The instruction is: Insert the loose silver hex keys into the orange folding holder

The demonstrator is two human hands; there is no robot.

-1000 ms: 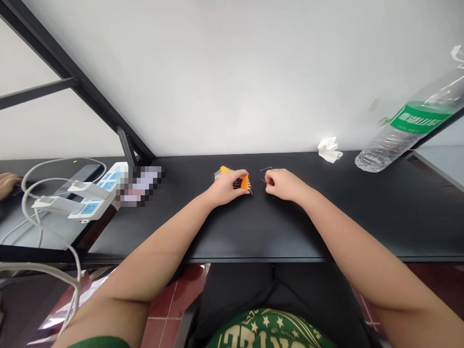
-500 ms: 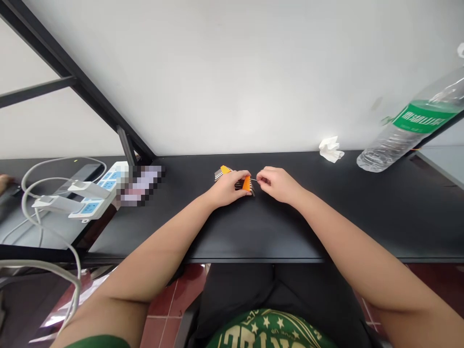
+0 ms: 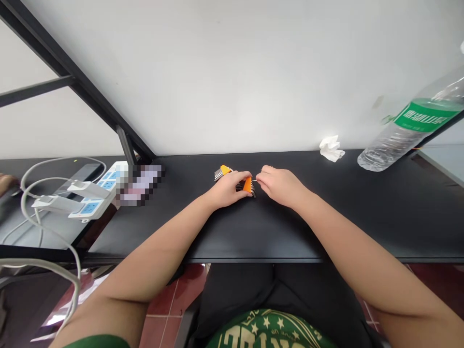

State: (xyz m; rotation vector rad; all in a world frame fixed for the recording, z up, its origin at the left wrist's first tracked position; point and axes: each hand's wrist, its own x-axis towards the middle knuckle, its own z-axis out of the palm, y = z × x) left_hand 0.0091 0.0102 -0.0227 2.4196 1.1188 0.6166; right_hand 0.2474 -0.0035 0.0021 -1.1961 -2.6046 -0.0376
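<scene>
My left hand [image 3: 229, 189] is wrapped round an orange holder with a row of metal hex keys [image 3: 247, 185]; its other orange end and several silver key tips stick out past the far left of the hand. Bent key ends show along the near right side of the holder. Close by on the right, my right hand [image 3: 278, 184] pinches a thin metal hex key [image 3: 254, 181] at the holder's right end. Most of that key is hidden behind the fingers. Both hands rest low over the black table [image 3: 250, 232].
A clear plastic bottle with a green label [image 3: 409, 126] stands at the right by the wall, beside a crumpled white tissue [image 3: 331, 148]. At left lie a white power strip [image 3: 105, 186] with plugs and cables, and a phone [image 3: 85, 176]. Another person's hand [image 3: 7, 182] shows at the far left.
My right hand has turned slightly and moved a little toward the holder, so less of the thin key shows between the hands. My left hand keeps its grip.
</scene>
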